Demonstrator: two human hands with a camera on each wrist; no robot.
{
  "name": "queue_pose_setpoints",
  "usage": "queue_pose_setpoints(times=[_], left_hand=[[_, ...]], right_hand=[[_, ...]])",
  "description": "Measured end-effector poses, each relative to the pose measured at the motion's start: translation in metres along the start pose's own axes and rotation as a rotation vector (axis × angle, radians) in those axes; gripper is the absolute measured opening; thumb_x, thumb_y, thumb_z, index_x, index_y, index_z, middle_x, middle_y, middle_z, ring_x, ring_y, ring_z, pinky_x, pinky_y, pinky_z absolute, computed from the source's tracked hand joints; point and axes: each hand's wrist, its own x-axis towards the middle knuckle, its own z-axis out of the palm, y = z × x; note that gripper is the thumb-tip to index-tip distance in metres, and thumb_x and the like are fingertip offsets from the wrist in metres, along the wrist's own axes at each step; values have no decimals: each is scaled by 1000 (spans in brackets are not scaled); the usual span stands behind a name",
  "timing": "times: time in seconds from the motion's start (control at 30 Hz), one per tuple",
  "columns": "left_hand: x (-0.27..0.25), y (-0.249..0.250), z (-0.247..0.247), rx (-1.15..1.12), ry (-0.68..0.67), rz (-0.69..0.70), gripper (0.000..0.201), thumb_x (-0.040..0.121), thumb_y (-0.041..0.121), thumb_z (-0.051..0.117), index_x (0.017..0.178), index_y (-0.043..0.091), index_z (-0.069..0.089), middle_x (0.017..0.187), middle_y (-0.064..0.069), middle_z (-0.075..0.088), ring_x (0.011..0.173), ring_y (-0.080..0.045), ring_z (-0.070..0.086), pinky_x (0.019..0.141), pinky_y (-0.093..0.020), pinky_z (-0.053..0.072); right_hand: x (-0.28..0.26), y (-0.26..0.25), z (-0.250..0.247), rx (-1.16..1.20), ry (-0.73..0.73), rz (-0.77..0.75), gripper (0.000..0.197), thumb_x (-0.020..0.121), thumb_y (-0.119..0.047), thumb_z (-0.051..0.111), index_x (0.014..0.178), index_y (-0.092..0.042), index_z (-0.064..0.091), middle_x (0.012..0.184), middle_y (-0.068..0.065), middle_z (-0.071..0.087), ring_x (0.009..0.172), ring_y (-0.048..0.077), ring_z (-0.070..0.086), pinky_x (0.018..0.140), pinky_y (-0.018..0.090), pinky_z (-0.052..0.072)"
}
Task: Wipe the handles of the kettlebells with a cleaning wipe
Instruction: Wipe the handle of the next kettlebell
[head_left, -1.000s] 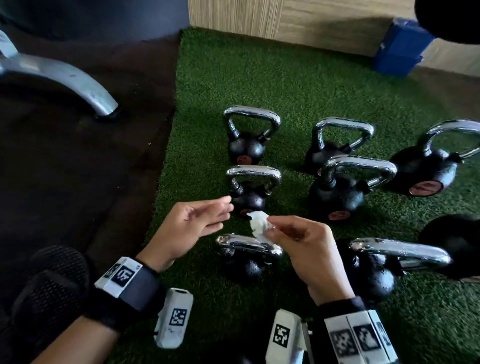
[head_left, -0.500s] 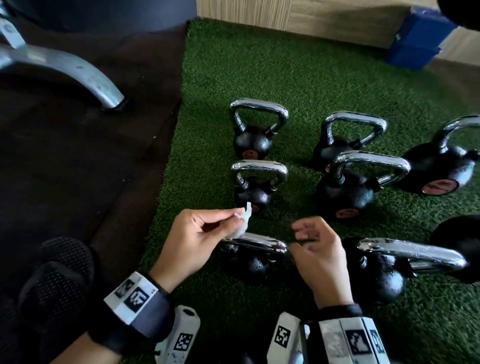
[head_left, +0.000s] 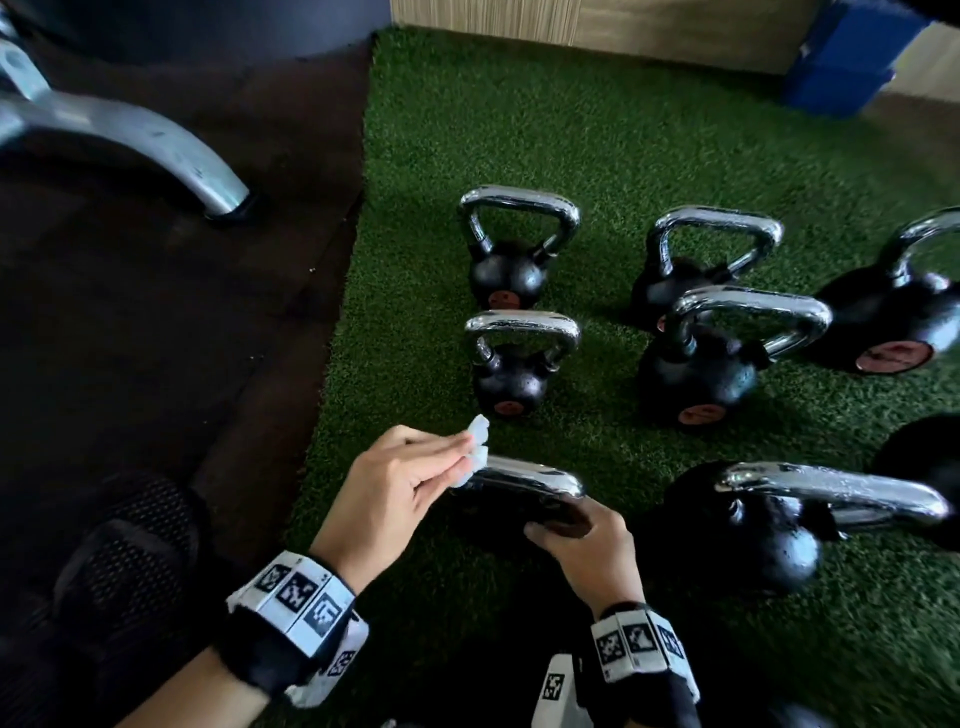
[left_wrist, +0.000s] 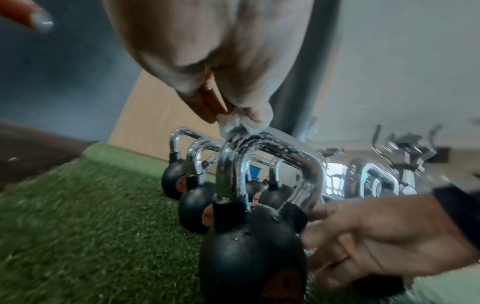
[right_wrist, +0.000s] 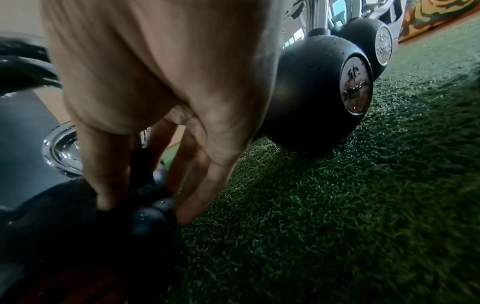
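Note:
Several black kettlebells with chrome handles stand on green turf (head_left: 597, 130). My left hand (head_left: 410, 483) pinches a small crumpled white wipe (head_left: 475, 441) and holds it against the left end of the chrome handle (head_left: 530, 475) of the nearest small kettlebell (left_wrist: 249, 255). The left wrist view has the wipe (left_wrist: 237, 124) touching the handle's top corner. My right hand (head_left: 587, 551) grips the black body of that same kettlebell from its right side. In the right wrist view its fingers (right_wrist: 205, 193) curl down over the dark ball.
Two small kettlebells (head_left: 511, 364) (head_left: 511, 249) line up beyond the near one. Bigger ones (head_left: 701, 364) (head_left: 769, 525) stand to the right. A grey machine leg (head_left: 156, 150) rests on dark rubber floor at the left. A blue box (head_left: 852, 62) sits by the wooden wall.
The wipe passed from my right hand to my left. My left hand then brought it down onto the near handle, while my right hand dropped to grip the kettlebell's body.

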Motion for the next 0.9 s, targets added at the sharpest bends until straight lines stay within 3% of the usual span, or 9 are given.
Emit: queue_pose_setpoints(times=[0.07, 0.17, 0.23, 0.3, 0.47, 0.57, 0.63, 0.73, 0.9], left_hand=[[-6, -2, 6, -27, -4, 32, 30, 97, 28, 67, 125, 18, 72, 123, 17, 71, 107, -3, 65, 90, -15, 54], [-16, -16, 10, -179, 109, -221, 28, 95, 29, 67, 122, 22, 72, 112, 16, 75, 98, -4, 73, 85, -18, 57], [-23, -27, 12, -338, 80, -409, 30, 94, 29, 66, 119, 17, 74, 108, 10, 77, 101, -8, 74, 89, -27, 59], [-29, -34, 17, -490, 69, -458, 30, 94, 27, 66, 120, 13, 74, 113, 9, 77, 107, -10, 73, 92, -26, 58], [-35, -42, 35, -633, 124, -560, 18, 94, 27, 65, 100, 33, 81, 102, 11, 79, 97, 1, 72, 81, -9, 51], [-36, -49, 45, -647, 94, -636, 35, 98, 11, 63, 85, 37, 83, 89, 11, 79, 86, 5, 67, 76, -9, 49], [-37, -53, 47, -655, 53, -640, 35, 99, 10, 62, 86, 34, 83, 91, 10, 79, 86, 4, 67, 76, -11, 50], [-40, -56, 41, -716, -13, -607, 16, 95, 23, 67, 93, 20, 82, 88, 10, 75, 84, 1, 63, 75, -13, 49], [-41, -54, 43, -608, 33, -550, 13, 84, 21, 80, 79, 33, 80, 69, 24, 67, 67, 13, 55, 63, -6, 42]], right_hand=[[-1, -3, 2, 47, 15, 13, 21, 62, -52, 88, 77, -50, 73, 78, -28, 73, 75, -10, 68, 70, 14, 54], [3, -3, 1, 82, 15, 32, 26, 59, -59, 86, 81, -51, 74, 76, -20, 75, 73, 1, 72, 76, 31, 61], [6, -3, 1, 81, 19, 53, 25, 59, -58, 87, 75, -44, 76, 75, -17, 76, 73, 8, 74, 78, 37, 62], [6, -4, 2, 79, 29, 66, 24, 59, -56, 88, 72, -42, 75, 75, -16, 76, 73, 10, 74, 79, 39, 63], [3, -7, 3, 81, 50, 53, 20, 65, -52, 88, 78, -42, 76, 77, -16, 76, 76, 8, 74, 80, 38, 62], [2, -11, 3, 62, 53, 49, 22, 68, -47, 89, 83, -36, 77, 78, -12, 77, 77, 7, 73, 81, 37, 61], [1, -14, 1, 32, 77, 6, 27, 67, -42, 90, 88, -35, 75, 77, -15, 75, 74, 0, 70, 76, 28, 59], [1, -19, -4, 73, 107, -62, 47, 61, -26, 96, 97, -42, 71, 82, -21, 75, 78, -10, 68, 71, 6, 50], [1, -28, -9, -110, 63, -89, 30, 60, -27, 91, 81, -38, 73, 73, -21, 72, 74, -11, 65, 60, 3, 45]])
